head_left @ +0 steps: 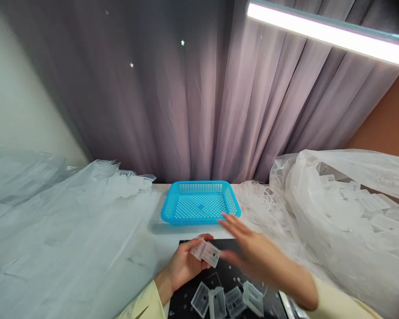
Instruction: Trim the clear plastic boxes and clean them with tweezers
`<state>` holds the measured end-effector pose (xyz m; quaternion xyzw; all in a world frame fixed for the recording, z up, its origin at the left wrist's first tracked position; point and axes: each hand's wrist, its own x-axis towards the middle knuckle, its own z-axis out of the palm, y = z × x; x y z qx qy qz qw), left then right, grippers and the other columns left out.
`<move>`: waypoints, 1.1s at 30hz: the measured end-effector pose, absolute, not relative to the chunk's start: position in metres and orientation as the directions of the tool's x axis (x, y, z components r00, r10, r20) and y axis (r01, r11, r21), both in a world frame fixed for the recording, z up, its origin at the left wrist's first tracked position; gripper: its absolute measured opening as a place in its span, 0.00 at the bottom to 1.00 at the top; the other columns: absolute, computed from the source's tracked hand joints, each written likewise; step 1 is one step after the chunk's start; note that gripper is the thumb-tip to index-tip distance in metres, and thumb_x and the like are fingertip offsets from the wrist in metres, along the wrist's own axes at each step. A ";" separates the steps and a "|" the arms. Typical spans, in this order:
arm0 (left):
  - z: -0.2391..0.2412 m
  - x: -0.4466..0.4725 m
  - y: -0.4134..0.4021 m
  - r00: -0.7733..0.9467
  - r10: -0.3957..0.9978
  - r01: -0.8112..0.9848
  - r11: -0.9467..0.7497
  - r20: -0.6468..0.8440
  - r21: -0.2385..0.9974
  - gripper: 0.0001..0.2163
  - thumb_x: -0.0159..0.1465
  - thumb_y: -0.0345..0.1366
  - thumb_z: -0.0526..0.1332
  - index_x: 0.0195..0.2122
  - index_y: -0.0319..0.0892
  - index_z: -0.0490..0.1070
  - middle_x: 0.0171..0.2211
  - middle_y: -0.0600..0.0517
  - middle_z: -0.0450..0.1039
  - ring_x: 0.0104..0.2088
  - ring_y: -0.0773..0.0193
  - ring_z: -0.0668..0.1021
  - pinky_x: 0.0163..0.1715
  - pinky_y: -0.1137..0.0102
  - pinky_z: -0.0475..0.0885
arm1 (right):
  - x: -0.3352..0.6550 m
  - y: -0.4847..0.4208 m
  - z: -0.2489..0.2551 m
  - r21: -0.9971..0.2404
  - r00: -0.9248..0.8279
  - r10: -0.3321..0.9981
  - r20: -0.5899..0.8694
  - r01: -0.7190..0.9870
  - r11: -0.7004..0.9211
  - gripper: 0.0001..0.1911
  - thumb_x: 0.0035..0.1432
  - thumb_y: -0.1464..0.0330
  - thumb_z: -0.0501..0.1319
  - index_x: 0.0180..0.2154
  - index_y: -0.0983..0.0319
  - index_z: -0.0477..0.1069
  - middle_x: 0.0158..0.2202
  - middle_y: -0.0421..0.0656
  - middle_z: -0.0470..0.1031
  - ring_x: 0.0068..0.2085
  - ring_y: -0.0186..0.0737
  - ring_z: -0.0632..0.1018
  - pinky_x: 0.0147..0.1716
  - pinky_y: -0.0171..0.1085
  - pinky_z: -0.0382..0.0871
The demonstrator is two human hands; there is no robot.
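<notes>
Grey curtain behind, worktop heaped with plastic bags, blue basket at centre.
My left hand pinches two clear plastic pieces just above the black mat, probably to keep them paired; my right hand hovers open beside them, empty.

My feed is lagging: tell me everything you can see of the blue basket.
The blue basket is a shallow rectangular tray of glossy plastic, with small holes across its floor and low flared walls under a solid rim. It sits upright on the white tabletop, beyond the black mat, between a translucent plastic heap and a bag of clear parts. Nothing shows inside it. Fingertips of the blurred right hand overlap its near right corner; contact cannot be told.
</notes>
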<state>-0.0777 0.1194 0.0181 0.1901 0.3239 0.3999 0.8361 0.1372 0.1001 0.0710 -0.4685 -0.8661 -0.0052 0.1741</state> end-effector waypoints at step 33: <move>0.011 -0.079 0.029 0.798 0.598 0.596 -0.802 0.082 0.046 0.23 0.57 0.47 0.66 0.51 0.42 0.69 0.53 0.34 0.69 0.52 0.38 0.73 0.43 0.46 0.74 | 0.152 0.036 -0.001 -0.791 -0.617 0.774 0.139 0.402 0.462 0.17 0.58 0.76 0.56 0.49 0.57 0.67 0.52 0.48 0.69 0.52 0.48 0.68 0.54 0.49 0.61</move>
